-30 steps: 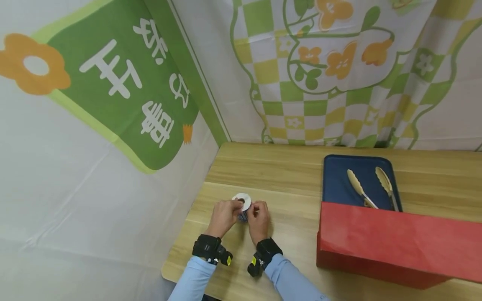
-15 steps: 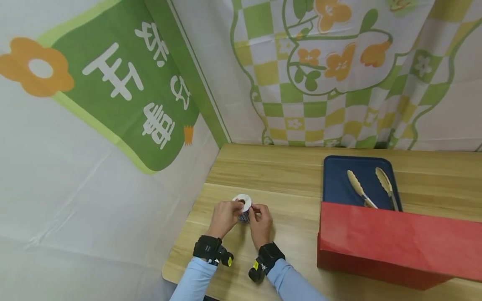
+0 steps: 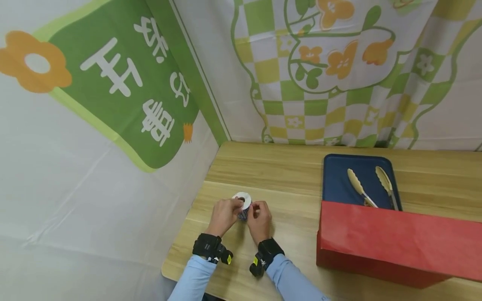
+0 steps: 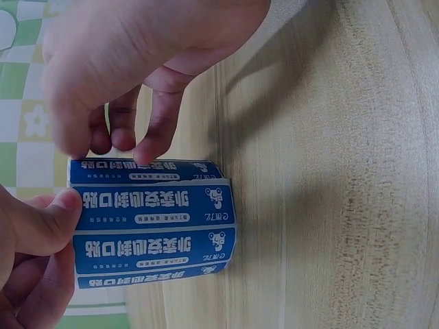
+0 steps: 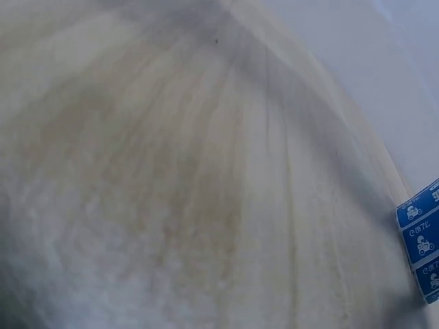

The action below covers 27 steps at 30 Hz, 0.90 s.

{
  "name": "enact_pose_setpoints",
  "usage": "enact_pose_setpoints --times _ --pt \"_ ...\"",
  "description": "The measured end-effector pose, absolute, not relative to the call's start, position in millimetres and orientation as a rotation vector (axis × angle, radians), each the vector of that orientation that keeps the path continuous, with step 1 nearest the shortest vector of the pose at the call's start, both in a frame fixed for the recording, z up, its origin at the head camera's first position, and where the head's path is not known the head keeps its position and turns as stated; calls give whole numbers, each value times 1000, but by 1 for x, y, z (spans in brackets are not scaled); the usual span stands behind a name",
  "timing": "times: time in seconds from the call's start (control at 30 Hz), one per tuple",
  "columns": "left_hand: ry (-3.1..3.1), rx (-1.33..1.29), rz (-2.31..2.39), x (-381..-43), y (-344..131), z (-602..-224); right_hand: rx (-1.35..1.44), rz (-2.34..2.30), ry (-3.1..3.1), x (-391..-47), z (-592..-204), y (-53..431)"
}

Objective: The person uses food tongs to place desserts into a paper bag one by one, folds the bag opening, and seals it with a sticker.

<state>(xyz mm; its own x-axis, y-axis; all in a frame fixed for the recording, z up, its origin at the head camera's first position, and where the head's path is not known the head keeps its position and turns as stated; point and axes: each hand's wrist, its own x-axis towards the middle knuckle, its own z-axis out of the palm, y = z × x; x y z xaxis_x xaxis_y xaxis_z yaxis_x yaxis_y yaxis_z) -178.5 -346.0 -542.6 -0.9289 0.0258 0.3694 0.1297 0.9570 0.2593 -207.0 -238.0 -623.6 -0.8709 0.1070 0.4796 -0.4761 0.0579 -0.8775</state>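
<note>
A roll of blue stickers (image 3: 243, 215) with white print stands upright on the table, its white top ring facing up. My left hand (image 3: 223, 215) holds the roll by its upper rim, fingertips at the core hole and thumb on the outer face. On the roll's right side, my right hand (image 3: 260, 221) pinches at the upper edge. In the left wrist view the sticker roll (image 4: 154, 205) shows rows of labels, with the left hand (image 4: 31, 240) below left and the right hand (image 4: 137, 55) above, its other fingers curled. The right wrist view catches only the roll's edge (image 5: 422, 243).
A dark blue tray (image 3: 335, 179) lies at the back right, bearing tongs (image 3: 384, 179) with tan tips. A long red box (image 3: 399, 238) stands in front and covers the tray's near part. A white wall (image 3: 113, 209) borders the wooden table (image 3: 286, 171) on the left.
Both hands stay at the sticker roll. The right hand has shifted only slightly beside it, and the roll stands in the same place.
</note>
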Motion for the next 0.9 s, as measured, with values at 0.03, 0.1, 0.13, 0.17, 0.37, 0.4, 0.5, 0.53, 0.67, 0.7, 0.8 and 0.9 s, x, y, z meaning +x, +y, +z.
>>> enact_pose_setpoints --times 0.03,0.1,0.13,0.17,0.37,0.4,0.5,0.53,0.67,0.7,0.8,0.9 --pt "-2742 -110 -401 -179 -346 -542 373 1855 -1926 -208 -623 -238" --pt "-2749 -109 -402 -179 -346 -542 376 1840 -1946 -209 -623 -237" --pt "-2754 -107 -403 -179 -346 -542 376 1839 -1961 -209 -623 -237" --pt "-2758 -106 -404 -179 -346 -542 377 1834 -1979 -210 -623 -237" --pt "-2754 -116 -400 -180 -346 -541 389 1774 -2134 -214 -618 -235" --pt "-2750 -118 -397 -180 -346 -541 391 1765 -2160 -215 -617 -235" --pt "-2741 -120 -394 -180 -346 -541 385 1776 -2209 -218 -614 -234" --pt "-2742 -122 -393 -181 -346 -541 373 1808 -2215 -219 -613 -233" --pt "-2746 -132 -389 -181 -345 -544 238 2008 -2226 -221 -617 -230" --pt "-2744 -134 -386 -181 -344 -544 194 2050 -2230 -221 -617 -229" --pt "-2737 -130 -380 -181 -345 -545 80 2087 -2289 -222 -620 -225" --pt "-2738 -115 -389 -180 -347 -545 -14 2021 -2392 -222 -621 -222"
